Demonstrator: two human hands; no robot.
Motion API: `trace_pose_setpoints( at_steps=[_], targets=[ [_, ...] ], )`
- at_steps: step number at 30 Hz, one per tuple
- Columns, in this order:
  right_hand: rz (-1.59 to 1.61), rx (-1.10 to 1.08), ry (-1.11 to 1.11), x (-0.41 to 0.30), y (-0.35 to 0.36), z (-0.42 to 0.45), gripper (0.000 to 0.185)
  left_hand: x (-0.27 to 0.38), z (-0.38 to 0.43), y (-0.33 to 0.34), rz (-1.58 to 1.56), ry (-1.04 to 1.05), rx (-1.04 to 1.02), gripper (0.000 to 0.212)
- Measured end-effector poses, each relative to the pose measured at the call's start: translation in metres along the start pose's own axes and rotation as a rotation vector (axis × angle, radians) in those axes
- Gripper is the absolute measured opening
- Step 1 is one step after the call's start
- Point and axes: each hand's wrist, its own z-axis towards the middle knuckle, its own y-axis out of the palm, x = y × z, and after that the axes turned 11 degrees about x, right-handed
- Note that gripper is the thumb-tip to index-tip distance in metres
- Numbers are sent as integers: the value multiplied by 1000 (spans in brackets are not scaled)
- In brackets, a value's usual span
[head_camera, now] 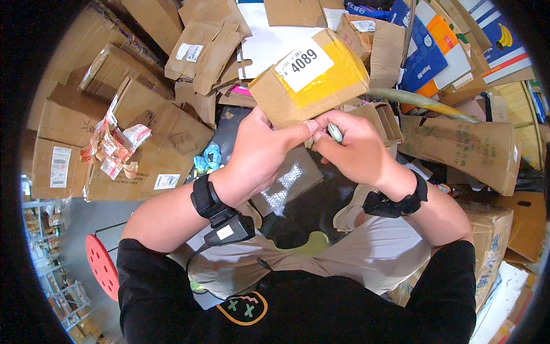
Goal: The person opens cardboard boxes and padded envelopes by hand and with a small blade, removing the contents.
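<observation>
A small cardboard box [275, 96] with yellow tape and a white printed label [304, 64] is held up before me, tilted. My left hand [268, 142] grips its near edge, thumb pointing right. At the same edge, my right hand [354, 139] is curled around a small pale green handle [335, 133]; what tool it belongs to cannot be made out. Both thumbs nearly meet under the box, at a bit of cardboard flap [308, 142]. Behind them, lower down, lies a flat brown piece with clear plastic wrap [285, 185].
Large cartons [142, 150] stand at left, with crumpled printed paper [118, 146] on top. Folded cardboard [206, 51] is stacked beyond. At right are a long carton [459, 150] and a greenish tube [423, 101]. A red round stool [102, 266] stands at lower left.
</observation>
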Motion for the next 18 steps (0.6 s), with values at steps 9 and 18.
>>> trace_pose_setpoints(
  at_steps=[9, 18],
  targets=[
    [-262, 19, 68, 11, -13, 17, 19, -1, 14, -13, 110, 171, 28, 43],
    [-40, 136, 124, 15, -21, 20, 38, 4, 27, -26, 37, -29, -26, 41]
  ],
)
